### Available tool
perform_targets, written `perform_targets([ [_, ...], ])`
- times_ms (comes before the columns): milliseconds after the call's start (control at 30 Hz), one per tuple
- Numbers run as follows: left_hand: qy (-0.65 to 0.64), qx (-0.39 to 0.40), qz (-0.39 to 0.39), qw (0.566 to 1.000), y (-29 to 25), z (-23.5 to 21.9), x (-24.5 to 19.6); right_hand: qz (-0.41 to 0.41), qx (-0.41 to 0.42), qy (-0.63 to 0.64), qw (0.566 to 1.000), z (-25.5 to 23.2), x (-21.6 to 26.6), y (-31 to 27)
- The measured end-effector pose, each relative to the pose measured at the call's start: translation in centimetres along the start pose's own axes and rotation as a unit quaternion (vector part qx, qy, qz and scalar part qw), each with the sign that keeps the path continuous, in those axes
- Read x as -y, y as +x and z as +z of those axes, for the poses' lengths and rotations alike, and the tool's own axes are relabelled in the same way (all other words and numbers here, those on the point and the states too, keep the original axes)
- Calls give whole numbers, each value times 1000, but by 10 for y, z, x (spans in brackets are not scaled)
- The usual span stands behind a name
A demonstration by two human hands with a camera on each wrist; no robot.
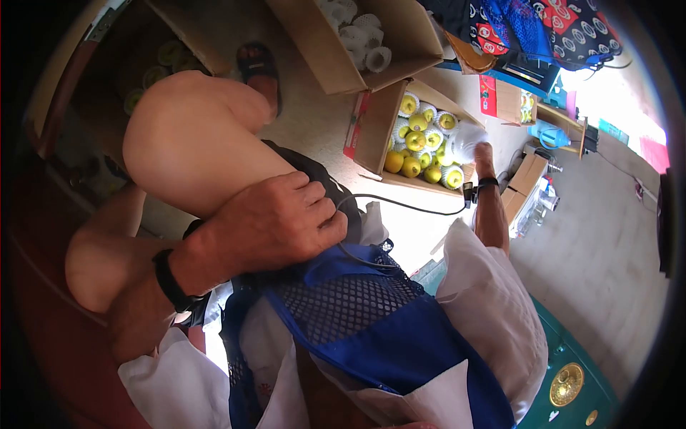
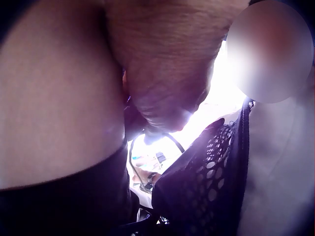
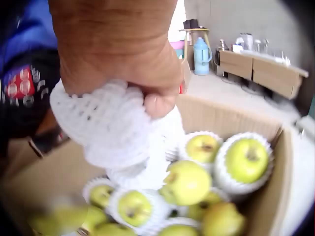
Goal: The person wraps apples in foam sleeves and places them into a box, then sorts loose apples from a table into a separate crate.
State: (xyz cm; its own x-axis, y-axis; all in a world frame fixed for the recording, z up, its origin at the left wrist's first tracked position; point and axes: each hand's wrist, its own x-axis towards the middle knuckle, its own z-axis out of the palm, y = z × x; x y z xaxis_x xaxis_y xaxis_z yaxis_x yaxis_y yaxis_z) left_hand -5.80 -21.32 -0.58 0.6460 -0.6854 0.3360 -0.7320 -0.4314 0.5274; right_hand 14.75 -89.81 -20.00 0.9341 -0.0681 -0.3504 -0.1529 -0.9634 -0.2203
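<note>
My right hand [image 3: 118, 49] grips a bunch of white foam fruit nets [image 3: 108, 128] over an open cardboard box [image 3: 236, 114]. Inside the box lie several yellow-green apples [image 3: 247, 160], some wrapped in foam nets and some bare. In the head view the same nets [image 1: 463, 141] hang above the box's right side, with fingertips curled into them. My left hand [image 1: 275, 218] rests on the bare thigh [image 1: 200, 143] near the edge of the dark shorts, fingers loosely curled and holding nothing visible. Its palm side is hidden.
A second box [image 1: 321, 50] with white foam nets stands behind the apple box. More fruit [image 1: 156, 77] sits in a dark box at upper left. A black cable [image 1: 407, 203] runs to the right wrist. A blue thermos [image 3: 202, 56] stands near the wall.
</note>
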Motion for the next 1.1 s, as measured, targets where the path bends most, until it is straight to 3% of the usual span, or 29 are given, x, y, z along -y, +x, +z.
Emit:
perform_targets([
  [67, 4, 0, 1, 1000, 0, -2, 3, -168, 15, 44, 985, -2, -2, -5],
  [100, -1, 2, 4, 1000, 0, -2, 0, -166, 48, -131, 976, 1, -8, -11],
  [133, -5, 2, 7, 1000, 0, -2, 0, -165, 75, -301, 936, 8, -9, -9],
  [167, -4, 2, 7, 1000, 1, -3, 0, -163, 97, -461, 867, 18, -4, 1],
  [200, -3, 2, 3, 1000, 0, -4, 0, -144, 92, -464, 869, 28, 2, 9],
  [267, -4, -5, 2, 1000, -2, -2, 0, -90, 42, -366, 925, 50, 23, 6],
  [333, 0, -32, 2, 999, -3, 2, 0, -49, 13, -317, 947, 61, 47, -2],
  [533, 14, -66, 24, 997, -6, -1, -2, 58, -11, -265, 963, 62, 89, -23],
  [700, 35, -65, 37, 997, -7, -2, 3, 92, -22, -238, 967, 65, 110, -24],
  [867, 48, -61, 45, 996, -7, -6, 5, 116, -37, -208, 970, 63, 107, -31],
  [1100, 36, -63, 39, 997, -9, -10, 5, 150, -72, -166, 972, 42, 67, -37],
])
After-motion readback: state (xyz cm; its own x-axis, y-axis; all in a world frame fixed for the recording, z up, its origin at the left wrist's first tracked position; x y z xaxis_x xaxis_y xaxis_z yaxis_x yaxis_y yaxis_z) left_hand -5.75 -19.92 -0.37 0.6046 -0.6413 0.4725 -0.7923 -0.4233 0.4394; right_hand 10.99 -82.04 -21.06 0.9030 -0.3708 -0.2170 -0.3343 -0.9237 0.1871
